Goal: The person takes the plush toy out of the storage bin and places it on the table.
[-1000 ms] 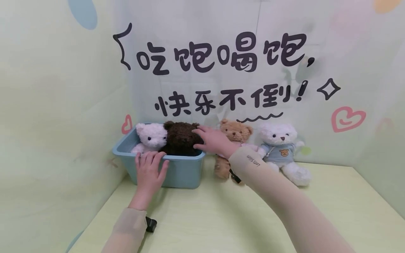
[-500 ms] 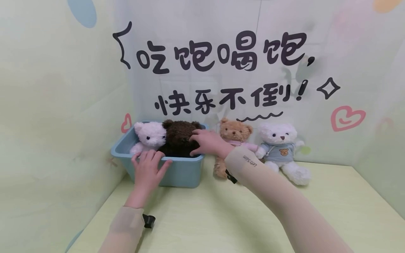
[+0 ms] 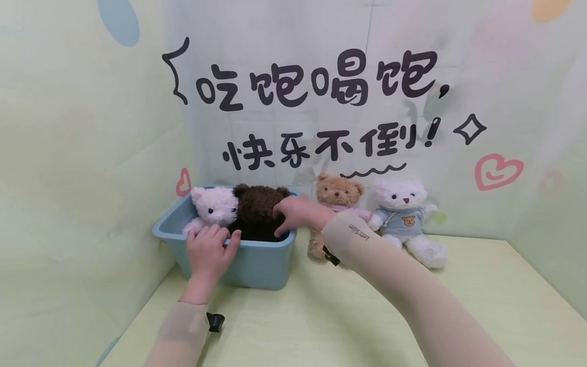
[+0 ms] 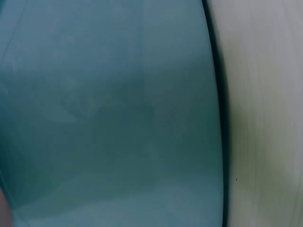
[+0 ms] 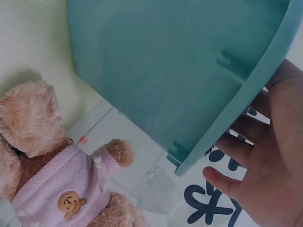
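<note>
My left hand hooks its fingers over the front rim of a blue plastic bin. Filling most of the left wrist view is the bin's outer wall. A white teddy bear and a dark brown teddy bear sit side by side inside it. At the bin's right end, my right hand reaches over the rim, spread against the brown bear's side. In the right wrist view, most of the right hand's fingers pass behind the rim, so their tips are hidden.
A tan teddy bear in a pink top sits right of the bin, partly behind my right arm. Beside it is a white teddy bear in a blue hoodie. The pale table meets a printed wall cloth behind.
The bin, with both bears in it, has come toward me and slightly left. Both hands stay at its rim, the right one shifting a little left and down.
</note>
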{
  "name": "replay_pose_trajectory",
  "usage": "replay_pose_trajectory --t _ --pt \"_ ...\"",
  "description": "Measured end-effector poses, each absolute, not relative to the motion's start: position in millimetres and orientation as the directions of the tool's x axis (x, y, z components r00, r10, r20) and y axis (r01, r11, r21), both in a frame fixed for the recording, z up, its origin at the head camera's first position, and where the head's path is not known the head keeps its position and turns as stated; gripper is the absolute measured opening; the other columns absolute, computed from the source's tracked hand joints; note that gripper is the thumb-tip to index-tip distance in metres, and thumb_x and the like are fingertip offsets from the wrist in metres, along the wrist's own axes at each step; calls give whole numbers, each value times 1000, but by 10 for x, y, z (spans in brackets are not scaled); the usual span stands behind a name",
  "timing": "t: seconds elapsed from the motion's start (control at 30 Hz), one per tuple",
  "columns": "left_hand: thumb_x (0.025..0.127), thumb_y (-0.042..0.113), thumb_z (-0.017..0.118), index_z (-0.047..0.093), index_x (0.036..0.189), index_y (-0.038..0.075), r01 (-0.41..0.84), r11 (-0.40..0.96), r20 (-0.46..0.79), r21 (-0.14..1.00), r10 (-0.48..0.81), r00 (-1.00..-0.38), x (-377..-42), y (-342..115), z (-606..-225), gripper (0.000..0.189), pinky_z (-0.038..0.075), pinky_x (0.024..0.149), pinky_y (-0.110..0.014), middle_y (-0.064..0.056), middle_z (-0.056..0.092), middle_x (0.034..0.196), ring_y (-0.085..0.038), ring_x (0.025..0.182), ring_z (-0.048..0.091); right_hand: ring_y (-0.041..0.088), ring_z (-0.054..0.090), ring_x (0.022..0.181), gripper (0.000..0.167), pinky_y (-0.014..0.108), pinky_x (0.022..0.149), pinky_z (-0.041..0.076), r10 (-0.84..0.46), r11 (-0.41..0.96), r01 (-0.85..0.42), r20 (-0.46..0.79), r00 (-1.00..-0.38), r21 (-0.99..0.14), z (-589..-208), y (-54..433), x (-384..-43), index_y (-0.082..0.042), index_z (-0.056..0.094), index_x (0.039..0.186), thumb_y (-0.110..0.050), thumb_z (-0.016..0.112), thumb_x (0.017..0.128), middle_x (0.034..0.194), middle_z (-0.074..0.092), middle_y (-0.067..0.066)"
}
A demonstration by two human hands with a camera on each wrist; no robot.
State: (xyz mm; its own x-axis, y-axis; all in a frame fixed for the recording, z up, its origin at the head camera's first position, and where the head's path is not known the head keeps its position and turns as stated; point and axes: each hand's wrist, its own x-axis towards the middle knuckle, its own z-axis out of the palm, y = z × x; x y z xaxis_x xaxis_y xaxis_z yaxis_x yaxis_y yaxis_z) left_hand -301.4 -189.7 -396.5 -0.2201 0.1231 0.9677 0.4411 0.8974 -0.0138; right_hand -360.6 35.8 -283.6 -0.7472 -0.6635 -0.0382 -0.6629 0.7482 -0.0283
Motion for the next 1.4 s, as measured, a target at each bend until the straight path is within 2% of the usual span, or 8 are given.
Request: replay_pose_trajectory --t 0.2,0.3,0.43,0.57,0.73,0.93,1.23,1.4 --pt "94 35 43 50 52 10 420 907 978 -41 122 -169 -2981 -1866 -3932 50 34 56 -43 0 38 49 -22 43 40 13 61 83 29 30 74 48 -633 767 -634 42 -773 -97 -2712 306 -3718 -15 69 107 -39 65 91 98 68 -2" --pt "93 35 43 50 52 10 424 905 978 -37 120 -170 -2978 -1857 -3935 49 34 56 -43 0 38 49 -21 42 40 16 62 92 30 33 82 49 -614 775 -621 96 -784 -116 -2658 254 -3773 -11 66 114 -34 62 94 105 67 2" --pt "94 36 42 50 52 10 434 901 976 -31 121 -183 -2977 -1848 -3951 49 34 56 -43 -1 38 50 -23 43 42 19 56 114 47 36 97 43 -576 806 -586 117 -809 -82 -2630 176 -3798 -11 55 134 -36 60 94 129 59 6" --pt "94 35 42 50 53 9 429 903 972 -31 126 -196 -2975 -1846 -3964 49 33 56 -43 -2 39 50 -24 44 42 22 44 131 66 37 106 35 -546 833 -549 54 -836 -69 -2656 99 -3789 -11 40 146 -41 62 92 146 44 8" --pt "94 35 42 50 53 9 418 908 974 -31 121 -191 -2972 -1858 -3976 49 33 55 -42 -2 39 51 -24 44 42 24 42 133 80 37 109 32 -554 829 -548 -20 -833 -110 -2708 47 -3796 -6 29 150 -40 67 89 149 41 12" --pt "94 36 42 51 53 9 419 908 976 -26 114 -186 -2980 -1886 -3958 50 33 55 -43 -1 38 50 -24 43 41 25 42 133 88 37 108 32 -593 796 -581 -25 -805 -171 -2665 64 -3787 -5 28 150 -37 74 83 148 41 13" --pt "92 34 43 50 53 8 425 905 979 -26 108 -170 -2993 -1904 -3950 47 31 55 -43 -2 38 50 -24 43 41 20 52 118 70 34 103 38 -697 712 -695 18 -717 -103 -2669 -16 -3706 -8 48 140 -35 75 82 134 56 7" --pt "92 35 43 51 54 8 425 905 978 -24 110 -178 -2989 -1900 -3940 47 31 55 -44 -3 39 51 -25 44 42 20 52 117 70 33 102 39 -695 719 -694 -27 -719 -34 -2661 -43 -3613 -6 48 142 -39 71 84 134 54 10"
